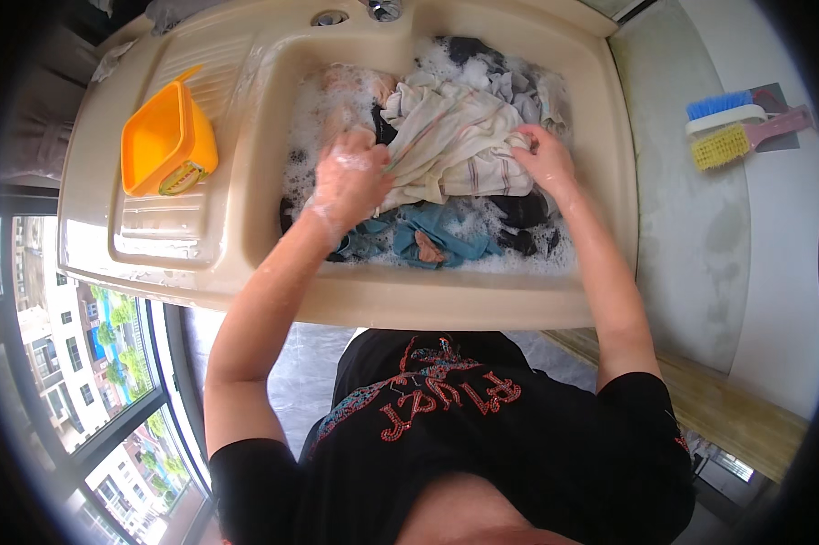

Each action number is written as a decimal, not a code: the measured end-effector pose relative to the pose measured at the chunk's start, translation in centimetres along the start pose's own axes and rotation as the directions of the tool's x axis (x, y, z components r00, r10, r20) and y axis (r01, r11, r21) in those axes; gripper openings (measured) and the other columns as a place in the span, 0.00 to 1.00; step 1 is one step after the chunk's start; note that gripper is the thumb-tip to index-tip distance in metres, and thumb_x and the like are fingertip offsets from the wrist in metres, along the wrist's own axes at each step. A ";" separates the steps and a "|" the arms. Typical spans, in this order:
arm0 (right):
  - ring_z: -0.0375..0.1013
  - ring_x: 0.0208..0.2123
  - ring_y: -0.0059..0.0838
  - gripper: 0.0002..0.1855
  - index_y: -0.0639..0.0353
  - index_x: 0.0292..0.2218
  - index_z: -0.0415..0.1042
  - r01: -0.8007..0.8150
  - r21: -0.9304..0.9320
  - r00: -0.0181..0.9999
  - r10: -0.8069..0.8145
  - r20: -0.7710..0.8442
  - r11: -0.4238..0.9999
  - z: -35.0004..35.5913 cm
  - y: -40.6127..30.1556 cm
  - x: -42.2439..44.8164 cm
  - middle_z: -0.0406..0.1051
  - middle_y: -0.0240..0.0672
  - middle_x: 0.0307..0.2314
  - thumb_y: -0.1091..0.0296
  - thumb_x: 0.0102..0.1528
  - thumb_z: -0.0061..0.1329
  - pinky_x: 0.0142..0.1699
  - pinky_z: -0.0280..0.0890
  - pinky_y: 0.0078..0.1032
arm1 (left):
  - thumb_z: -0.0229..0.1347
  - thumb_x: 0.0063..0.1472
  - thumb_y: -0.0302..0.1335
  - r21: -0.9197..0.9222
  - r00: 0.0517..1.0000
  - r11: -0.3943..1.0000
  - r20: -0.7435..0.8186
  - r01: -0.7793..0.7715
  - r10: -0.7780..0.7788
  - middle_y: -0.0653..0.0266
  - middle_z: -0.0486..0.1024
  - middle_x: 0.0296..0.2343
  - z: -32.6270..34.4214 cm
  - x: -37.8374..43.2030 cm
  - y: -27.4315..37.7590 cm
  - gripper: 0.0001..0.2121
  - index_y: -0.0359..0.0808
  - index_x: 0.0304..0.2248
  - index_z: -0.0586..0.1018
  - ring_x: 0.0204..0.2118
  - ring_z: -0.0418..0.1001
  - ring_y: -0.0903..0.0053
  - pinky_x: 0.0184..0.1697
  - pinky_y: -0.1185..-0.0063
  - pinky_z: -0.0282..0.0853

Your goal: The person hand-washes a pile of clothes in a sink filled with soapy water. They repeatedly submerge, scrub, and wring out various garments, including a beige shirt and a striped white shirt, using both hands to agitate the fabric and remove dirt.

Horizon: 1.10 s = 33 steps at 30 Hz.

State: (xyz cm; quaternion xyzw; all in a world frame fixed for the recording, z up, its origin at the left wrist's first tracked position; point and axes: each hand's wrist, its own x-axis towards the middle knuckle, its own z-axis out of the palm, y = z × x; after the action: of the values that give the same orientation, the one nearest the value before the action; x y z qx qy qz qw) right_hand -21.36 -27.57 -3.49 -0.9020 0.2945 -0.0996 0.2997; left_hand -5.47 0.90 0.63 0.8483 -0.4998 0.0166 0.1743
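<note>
A cream-coloured basin (450, 300) in front of me holds soapy water and several wet garments. Spread over the pile is a white striped cloth garment (460, 146). At its right edge, my right hand (549, 160) pinches a bunched fold between thumb and fingers. My left hand (351, 174), wet with suds, curls its fingers at the garment's left edge; its fingertips are partly hidden. Closer to me, a teal garment (443, 235) lies in the foam. Dark cloth (467, 51) and grey cloth (518, 95) show at the back, and a peach-coloured cloth (348, 85) lies at the back left.
A yellow-orange plastic container (168, 139) stands on the ribbed washboard (161, 235) left of the basin. A metal faucet (384, 9) and a drain fitting (329, 18) are at the back. Two scrub brushes, blue-bristled (719, 105) and yellow-bristled (721, 148), hang on the right wall.
</note>
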 end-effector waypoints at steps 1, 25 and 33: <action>0.68 0.26 0.28 0.11 0.55 0.32 0.70 0.030 -0.077 0.997 -0.035 -0.065 0.997 -0.1 -2.2 -0.7 0.68 0.34 0.27 0.69 0.43 0.50 0.31 0.63 0.23 | 0.55 0.43 0.34 -0.050 0.999 0.999 0.049 0.013 -0.010 0.60 0.70 0.29 0.7 0.5 1.1 0.11 0.40 0.28 0.75 0.34 0.70 0.66 0.35 0.72 0.66; 0.65 0.34 0.34 0.19 0.62 0.43 0.62 0.692 -0.271 0.721 -0.622 0.304 0.669 0.3 -8.6 4.3 0.66 0.38 0.32 0.66 0.49 0.37 0.42 0.60 0.25 | 0.49 0.54 0.24 -0.927 0.893 0.116 0.374 0.356 0.248 0.75 0.64 0.21 -0.5 0.5 12.1 0.04 0.32 0.28 0.70 0.24 0.60 0.91 0.26 0.88 0.58; 0.67 0.31 0.32 0.24 0.63 0.38 0.63 0.795 -0.185 0.596 -0.801 0.054 0.578 -9.4 -17.9 2.9 0.67 0.38 0.28 0.69 0.36 0.54 0.39 0.63 0.21 | 0.51 0.51 0.21 -0.976 0.957 -0.066 0.190 0.209 0.217 0.71 0.69 0.27 -3.1 1.8 13.4 0.09 0.34 0.35 0.71 0.31 0.65 0.87 0.36 0.86 0.63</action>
State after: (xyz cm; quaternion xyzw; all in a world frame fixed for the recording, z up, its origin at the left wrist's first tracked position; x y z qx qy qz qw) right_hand -13.95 -22.20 14.76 -0.9601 -0.1289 -0.2110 0.1305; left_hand -15.57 -5.59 7.67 0.4398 -0.3738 -0.4771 0.6627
